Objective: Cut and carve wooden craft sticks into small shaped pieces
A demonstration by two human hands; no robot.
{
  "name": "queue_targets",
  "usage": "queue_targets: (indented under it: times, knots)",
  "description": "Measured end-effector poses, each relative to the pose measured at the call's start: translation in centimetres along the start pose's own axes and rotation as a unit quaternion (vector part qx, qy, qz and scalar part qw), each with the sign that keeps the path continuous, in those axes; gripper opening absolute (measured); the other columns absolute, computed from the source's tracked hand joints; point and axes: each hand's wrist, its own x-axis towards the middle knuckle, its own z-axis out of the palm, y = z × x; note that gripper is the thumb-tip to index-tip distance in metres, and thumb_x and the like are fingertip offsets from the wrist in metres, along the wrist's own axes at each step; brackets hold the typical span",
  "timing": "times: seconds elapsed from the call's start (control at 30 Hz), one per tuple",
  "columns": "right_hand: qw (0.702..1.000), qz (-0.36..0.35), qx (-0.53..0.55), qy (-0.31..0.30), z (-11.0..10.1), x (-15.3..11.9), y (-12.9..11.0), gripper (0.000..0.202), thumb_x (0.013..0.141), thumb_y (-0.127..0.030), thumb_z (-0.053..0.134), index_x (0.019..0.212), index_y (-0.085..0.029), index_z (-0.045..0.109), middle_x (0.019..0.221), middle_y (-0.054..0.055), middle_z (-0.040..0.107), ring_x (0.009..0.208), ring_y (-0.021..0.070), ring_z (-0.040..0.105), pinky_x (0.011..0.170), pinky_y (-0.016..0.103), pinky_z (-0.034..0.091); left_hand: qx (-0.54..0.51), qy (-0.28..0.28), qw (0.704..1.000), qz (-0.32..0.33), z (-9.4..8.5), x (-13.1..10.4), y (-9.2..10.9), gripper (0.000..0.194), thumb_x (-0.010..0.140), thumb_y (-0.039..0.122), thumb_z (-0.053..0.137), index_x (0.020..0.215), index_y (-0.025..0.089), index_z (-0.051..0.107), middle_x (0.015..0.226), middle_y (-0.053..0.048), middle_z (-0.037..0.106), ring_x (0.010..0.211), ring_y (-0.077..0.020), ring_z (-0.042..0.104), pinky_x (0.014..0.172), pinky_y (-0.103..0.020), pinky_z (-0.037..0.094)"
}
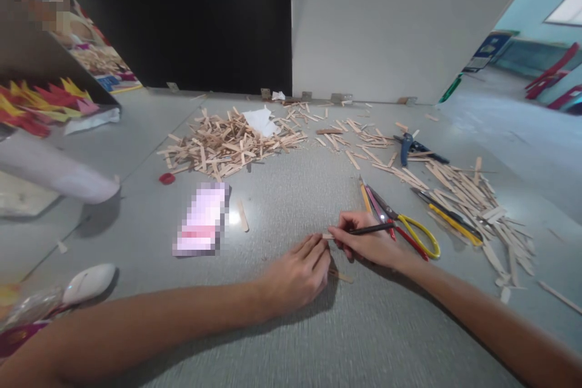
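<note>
My left hand (297,273) rests low over the table, its fingers pressed together on a small wooden craft stick (328,236). Just to the right, my right hand (364,236) grips a black pen or pencil (375,228), its tip end hidden by the fingers near the stick's end. Another craft stick (341,276) sticks out beside my left hand, partly covered. Scissors (416,236) with yellow and red handles lie behind my right hand. A lone craft stick (243,216) lies further left, beside a blurred-out pink and white item (202,218).
A heap of craft sticks (222,148) sits at the back, with cut pieces (482,200) spread on the right. Among them are a blue-handled tool (408,148) and a yellow-and-black cutter (450,218). A white computer mouse (90,284) is left; upright panels (364,24) close the back.
</note>
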Motion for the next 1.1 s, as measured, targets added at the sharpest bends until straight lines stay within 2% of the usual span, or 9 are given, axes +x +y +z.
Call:
queue_targets:
  times: [0.2,0.37,0.47,0.67,0.83,1.1]
  knots:
    - [1.0,-0.006,-0.006,0.014,0.2,0.0,0.5,0.05,0.095,-0.06,0.066,0.064,-0.024,0.05,0.047,-0.004,0.056,0.037,0.0104,0.052,0.038,0.02,0.035,-0.012,-0.021,1.0,0.005,0.0,-0.2,0.0,0.032,0.105,0.017,0.052,0.127,-0.002,0.066,0.127,-0.027,0.077,0.127,-0.0335,0.074,0.112,-0.045,0.058]
    - [1.0,-0.013,-0.003,0.026,0.3,0.0,0.7,0.052,0.094,-0.063,0.066,0.063,-0.025,0.05,0.045,-0.005,0.054,0.036,0.0098,0.049,0.038,0.021,0.035,0.024,-0.008,0.999,0.028,-0.2,-0.2,0.0,0.032,0.106,0.013,0.05,0.128,0.0,0.067,0.129,-0.025,0.077,0.128,-0.0329,0.073,0.114,-0.047,0.056]
    - [1.0,-0.013,-0.002,0.028,0.4,-0.1,0.7,0.052,0.094,-0.064,0.065,0.063,-0.025,0.049,0.045,-0.006,0.052,0.036,0.0096,0.048,0.037,0.021,0.034,0.037,-0.007,0.997,0.062,-0.5,0.0,0.1,0.026,0.103,0.01,0.054,0.122,0.0,0.071,0.121,-0.023,0.08,0.12,-0.0318,0.076,0.114,-0.045,0.056]
    - [0.999,-0.013,-0.008,0.029,0.4,-0.1,0.6,0.048,0.094,-0.059,0.063,0.063,-0.025,0.05,0.047,-0.004,0.055,0.036,0.0098,0.049,0.036,0.02,0.033,0.078,-0.001,0.993,0.087,-1.0,0.5,0.1,0.025,0.104,0.009,0.053,0.115,0.001,0.074,0.115,-0.021,0.081,0.108,-0.0299,0.08,0.106,-0.042,0.06]
    - [0.999,-0.015,-0.009,0.031,0.4,-0.1,0.5,0.046,0.094,-0.057,0.063,0.063,-0.025,0.05,0.047,-0.005,0.054,0.036,0.0096,0.049,0.037,0.02,0.033,0.096,0.0,0.992,0.081,-1.1,0.7,0.1,0.027,0.106,0.012,0.05,0.112,0.005,0.076,0.112,-0.017,0.082,0.11,-0.0294,0.079,0.106,-0.042,0.06]
    - [0.999,-0.011,-0.01,0.035,0.4,-0.1,0.9,0.045,0.093,-0.055,0.062,0.061,-0.025,0.05,0.042,-0.005,0.051,0.033,0.0091,0.046,0.033,0.019,0.033,0.089,-0.013,0.993,0.071,-1.0,0.8,0.2,0.026,0.104,0.015,0.052,0.112,0.004,0.074,0.112,-0.018,0.08,0.108,-0.0294,0.078,0.105,-0.04,0.059]
